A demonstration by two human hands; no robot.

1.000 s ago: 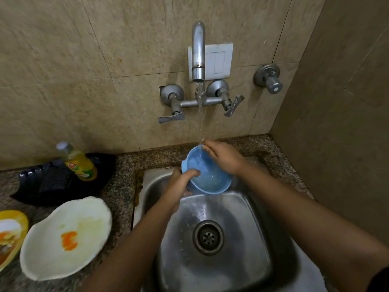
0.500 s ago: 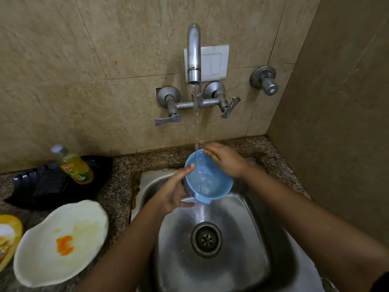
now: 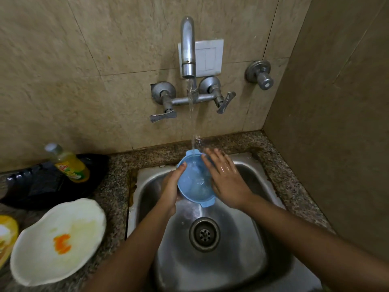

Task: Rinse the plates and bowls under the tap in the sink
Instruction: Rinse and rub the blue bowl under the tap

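Water from the tap (image 3: 188,47) hits the blue bowl (image 3: 194,182) above the sink (image 3: 261,245); left hand (image 3: 171,186) grips its rim, right hand (image 3: 226,182) spreads fingers wide inside.

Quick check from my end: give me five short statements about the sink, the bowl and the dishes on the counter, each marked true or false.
1. Water is running from the tap into the blue bowl. True.
2. The left hand holds the bowl at its rim. True.
3. The right hand is turning a tap lever. False: it is at the bowl, fingers spread, over the sink.
4. The white plate is already clean. False: it lies on the counter with orange residue.
5. The yellow soap bottle stands inside the sink. False: it is on the counter, left of the sink.
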